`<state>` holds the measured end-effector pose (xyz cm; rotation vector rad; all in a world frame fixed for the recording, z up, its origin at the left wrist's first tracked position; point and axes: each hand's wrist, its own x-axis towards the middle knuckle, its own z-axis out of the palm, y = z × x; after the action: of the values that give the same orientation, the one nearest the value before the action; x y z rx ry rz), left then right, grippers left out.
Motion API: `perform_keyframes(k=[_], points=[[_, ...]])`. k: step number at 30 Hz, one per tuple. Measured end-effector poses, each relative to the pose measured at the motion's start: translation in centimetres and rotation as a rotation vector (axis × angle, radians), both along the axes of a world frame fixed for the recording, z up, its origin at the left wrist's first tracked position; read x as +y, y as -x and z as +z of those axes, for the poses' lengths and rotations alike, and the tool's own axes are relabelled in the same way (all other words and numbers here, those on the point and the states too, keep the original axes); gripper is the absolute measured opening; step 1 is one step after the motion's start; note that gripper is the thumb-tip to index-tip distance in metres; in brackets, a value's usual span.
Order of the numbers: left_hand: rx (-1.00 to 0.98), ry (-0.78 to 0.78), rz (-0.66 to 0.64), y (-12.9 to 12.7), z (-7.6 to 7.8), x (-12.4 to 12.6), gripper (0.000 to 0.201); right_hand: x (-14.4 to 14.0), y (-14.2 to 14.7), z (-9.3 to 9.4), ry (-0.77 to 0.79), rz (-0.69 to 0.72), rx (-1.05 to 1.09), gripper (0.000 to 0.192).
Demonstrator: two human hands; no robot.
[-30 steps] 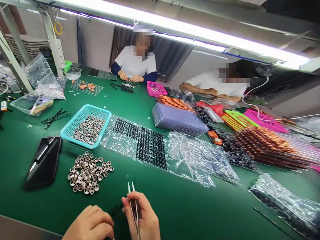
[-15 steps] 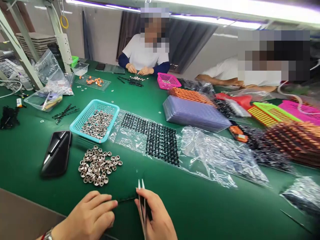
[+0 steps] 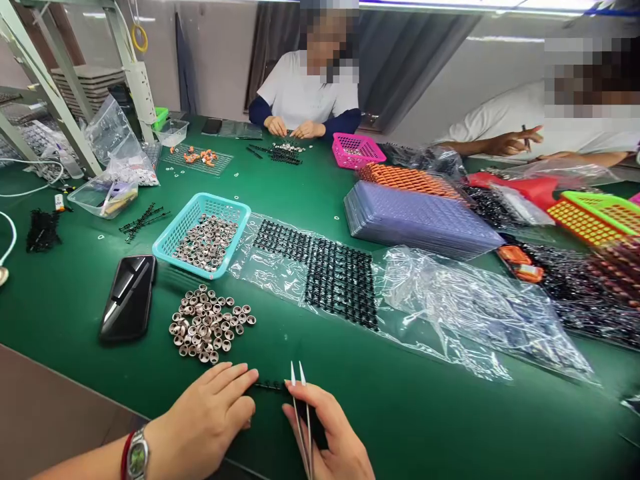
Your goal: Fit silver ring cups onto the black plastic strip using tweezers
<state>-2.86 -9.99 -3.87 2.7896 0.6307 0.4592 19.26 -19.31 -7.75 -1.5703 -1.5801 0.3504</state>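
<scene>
My left hand [image 3: 213, 417] is at the near edge of the table, fingers closed around one end of a thin black toothed strip [image 3: 271, 385]. My right hand [image 3: 333, 427] grips metal tweezers [image 3: 303, 417], their two white tips apart and pointing away from me. Its thumb and forefinger also touch the strip's other end. Just beyond my left hand is a loose pile of small silver-brown metal rings [image 3: 210, 327]. Behind the pile, a light blue basket [image 3: 165, 248] contains many more of these rings. Rows of black strips [image 3: 343, 283] lie on a clear plastic sheet.
A black phone [image 3: 127, 300] lies left of the pile. Stacked clear trays [image 3: 420, 217], crumpled plastic film [image 3: 465, 300] and a pink basket [image 3: 357, 152] stand farther right. Two people sit across the green table; one person's hands [image 3: 295, 128] work over small parts.
The view has shifted, so most things on the table sit farther right. Both my hands keep the black strip between them. The person at right has raised a hand holding a thin dark object.
</scene>
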Motion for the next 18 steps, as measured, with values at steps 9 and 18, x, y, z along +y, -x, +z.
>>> perform_keyframes(k=[9, 18], points=[[-0.066, 0.045, -0.005, -0.5, 0.4, -0.7, 0.02, -0.6, -0.9, 0.3, 0.097, -0.302, 0.43, 0.028], [-0.02, 0.138, -0.118, -3.2, -0.2, -1.4, 0.025, 0.0, -0.6, -0.6, 0.242, -0.522, 0.411, 0.043]])
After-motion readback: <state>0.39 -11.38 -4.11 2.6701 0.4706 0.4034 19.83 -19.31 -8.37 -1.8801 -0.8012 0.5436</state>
